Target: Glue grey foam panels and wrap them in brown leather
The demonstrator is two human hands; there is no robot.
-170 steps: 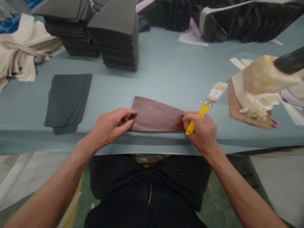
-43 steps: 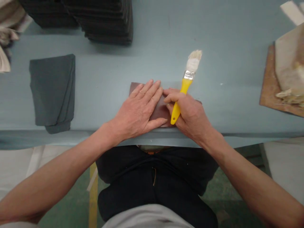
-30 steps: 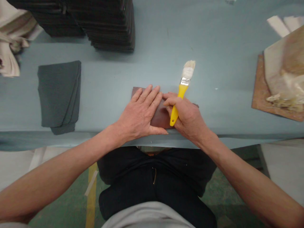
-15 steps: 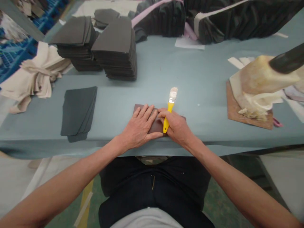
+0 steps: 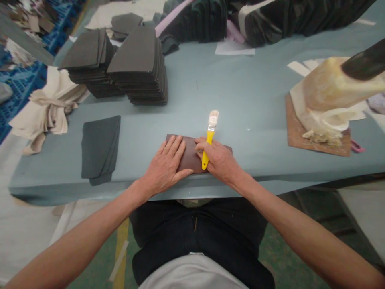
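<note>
A dark brown flat piece [image 5: 190, 154] lies on the table near its front edge. My left hand [image 5: 165, 163] rests on the left part of it, fingers stretched out and thumb spread to the right. My right hand [image 5: 221, 159] is closed around the yellow handle of a paintbrush [image 5: 212, 122], with the whitish bristles pointing up and away from me. The right hand also touches the right part of the brown piece, and its fingertips are partly hidden.
A few dark grey pieces [image 5: 99, 146] lie to the left. Behind them stand stacks of similar pieces [image 5: 136, 66] and beige cloth strips [image 5: 52, 100]. A glue-crusted container [image 5: 321, 88] sits on a brown board [image 5: 296, 132] at right. Black bundled pieces [image 5: 198, 22] line the back.
My left hand has slid left, away from the right hand, so more of the brown piece's middle shows. The right hand still holds the brush. The view has shifted slightly.
</note>
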